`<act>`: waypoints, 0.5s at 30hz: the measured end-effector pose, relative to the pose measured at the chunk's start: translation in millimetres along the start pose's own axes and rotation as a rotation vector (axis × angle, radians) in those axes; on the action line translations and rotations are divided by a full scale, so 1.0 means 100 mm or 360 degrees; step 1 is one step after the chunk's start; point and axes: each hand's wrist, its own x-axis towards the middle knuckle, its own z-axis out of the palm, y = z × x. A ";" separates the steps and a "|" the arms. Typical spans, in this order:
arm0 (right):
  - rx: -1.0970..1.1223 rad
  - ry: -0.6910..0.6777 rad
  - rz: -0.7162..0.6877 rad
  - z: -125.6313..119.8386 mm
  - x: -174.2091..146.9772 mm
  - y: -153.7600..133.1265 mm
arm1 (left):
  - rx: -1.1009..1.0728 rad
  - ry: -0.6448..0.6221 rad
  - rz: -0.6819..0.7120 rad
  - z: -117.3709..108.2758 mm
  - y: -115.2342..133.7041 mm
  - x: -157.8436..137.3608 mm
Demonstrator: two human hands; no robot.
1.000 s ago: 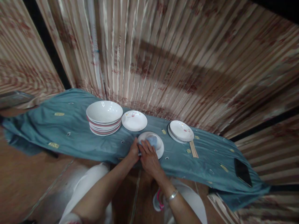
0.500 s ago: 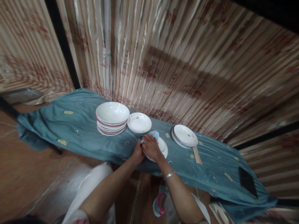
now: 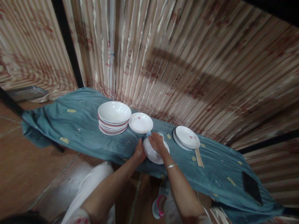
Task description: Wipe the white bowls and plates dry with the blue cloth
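Observation:
A white dish (image 3: 153,156) is tilted at the table's front edge, its rounded underside apparently facing me. My left hand (image 3: 139,152) grips the dish's left rim. Over the top of it lies my right hand (image 3: 157,142), closed on a light blue cloth (image 3: 149,133) that presses against the dish. Part of the cloth is covered by the fingers. Just behind, a flower-printed white plate (image 3: 140,123) lies flat on the cloth-covered table.
Left of the plate stands a stack of white bowls (image 3: 114,112) with red-edged sides. To the right are stacked plates (image 3: 187,137), chopsticks (image 3: 199,157) and a dark phone-like slab (image 3: 252,188). A green tablecloth (image 3: 91,137) covers the narrow table; a curtain (image 3: 144,46) hangs close behind.
The dish has been tipped and its underside now shows. My right hand with the cloth has moved across its top, and my left hand has come away to its left rim.

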 end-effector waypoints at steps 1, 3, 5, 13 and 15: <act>0.0010 -0.0030 0.0055 -0.01 0.01 0.02 | 0.0007 0.0019 -0.0021 0.00 0.00 0.00; 0.0019 -0.0081 0.0158 -0.04 0.03 0.07 | 0.0045 0.0084 -0.0022 0.00 -0.01 0.02; 0.0037 -0.0123 0.0240 -0.06 0.03 0.15 | 0.0094 0.0158 0.0028 -0.01 -0.02 0.04; 0.0283 -0.0145 0.0438 -0.06 -0.15 0.52 | 0.0176 0.0334 0.0137 -0.16 -0.09 0.18; 0.0304 -0.0120 0.0494 -0.05 -0.23 0.57 | 0.0195 0.0355 0.0153 -0.19 -0.10 0.21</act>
